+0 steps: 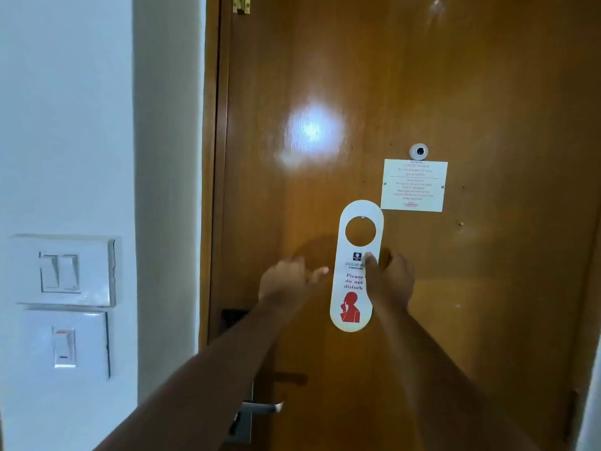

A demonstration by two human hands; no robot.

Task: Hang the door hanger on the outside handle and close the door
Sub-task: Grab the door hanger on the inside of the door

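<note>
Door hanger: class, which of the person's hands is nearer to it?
Right. The right hand holds the door hanger at its right edge; the left hand hovers apart, off its left side.

Door [455, 92] shut in front of me, glossy brown wood. My right hand [392, 281] pinches the white door hanger [353, 301] at its middle, thumb on the printed face, hanger upright against the door. My left hand [286, 281] is loosely curled just beside it, not touching. Lever handle [260, 408] shows low, under my left forearm.
</note>
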